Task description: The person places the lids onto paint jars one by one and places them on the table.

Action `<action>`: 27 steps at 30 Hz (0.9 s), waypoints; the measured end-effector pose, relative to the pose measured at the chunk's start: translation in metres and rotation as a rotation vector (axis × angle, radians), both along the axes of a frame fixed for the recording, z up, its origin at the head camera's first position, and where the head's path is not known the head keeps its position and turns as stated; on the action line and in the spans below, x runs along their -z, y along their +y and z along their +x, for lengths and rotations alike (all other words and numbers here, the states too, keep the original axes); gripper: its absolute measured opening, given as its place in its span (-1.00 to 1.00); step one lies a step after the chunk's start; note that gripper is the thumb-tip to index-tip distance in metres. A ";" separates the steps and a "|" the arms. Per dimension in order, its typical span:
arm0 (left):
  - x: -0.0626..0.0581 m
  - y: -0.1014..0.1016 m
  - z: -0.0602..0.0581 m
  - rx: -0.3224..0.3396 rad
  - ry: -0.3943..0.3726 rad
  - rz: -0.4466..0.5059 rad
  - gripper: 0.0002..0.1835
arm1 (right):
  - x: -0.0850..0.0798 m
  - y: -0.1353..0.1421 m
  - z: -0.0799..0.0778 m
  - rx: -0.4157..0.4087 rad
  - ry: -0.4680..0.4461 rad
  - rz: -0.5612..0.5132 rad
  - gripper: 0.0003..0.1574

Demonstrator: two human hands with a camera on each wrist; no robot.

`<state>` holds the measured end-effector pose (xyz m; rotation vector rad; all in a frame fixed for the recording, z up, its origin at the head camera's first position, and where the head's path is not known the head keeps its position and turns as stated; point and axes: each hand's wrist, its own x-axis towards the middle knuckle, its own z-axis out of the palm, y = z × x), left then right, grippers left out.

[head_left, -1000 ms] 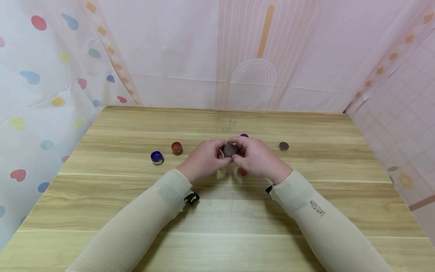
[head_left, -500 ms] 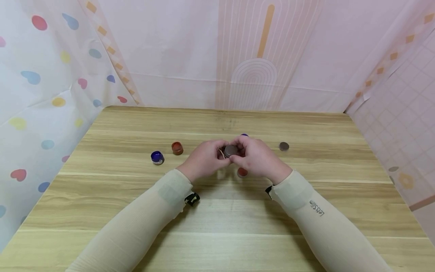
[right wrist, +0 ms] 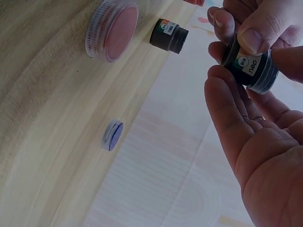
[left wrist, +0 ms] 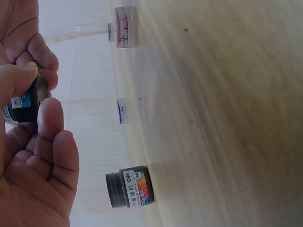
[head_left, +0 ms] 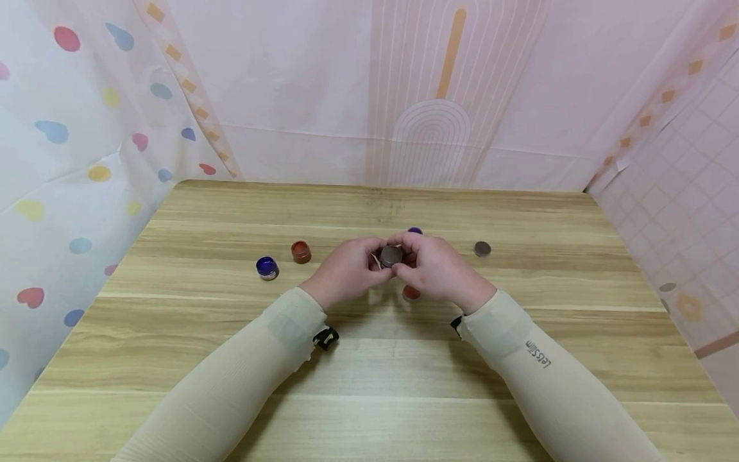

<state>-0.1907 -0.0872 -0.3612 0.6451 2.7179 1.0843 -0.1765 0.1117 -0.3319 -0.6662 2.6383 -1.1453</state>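
Observation:
Both hands meet over the middle of the table around a small dark paint jar (head_left: pixel 391 256), its lid turned up toward the head camera. My left hand (head_left: pixel 350 271) pinches the jar's body between thumb and fingers. My right hand (head_left: pixel 437 266) holds it from the other side, thumb at the ribbed lid (right wrist: pixel 265 79), fingers curled under. In the left wrist view, a second dark jar (left wrist: pixel 133 187) stands uncapped on the table; the hands hide it in the head view. A red lid (head_left: pixel 412 292) lies below my right hand, and a purple lid (head_left: pixel 415 230) behind it.
To the left stand an uncapped blue paint jar (head_left: pixel 267 268) and an uncapped reddish-brown jar (head_left: pixel 301 251). A dark lid (head_left: pixel 482 248) lies to the right. Patterned cloth (head_left: pixel 288 96) hangs along the table's back and sides.
The held jar shifts and turns very slightly between the hands. Both arms and the things on the table stay in place.

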 end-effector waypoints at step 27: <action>-0.001 0.000 0.000 0.010 0.011 -0.013 -0.76 | 0.002 0.001 -0.001 -0.017 0.037 0.004 -0.50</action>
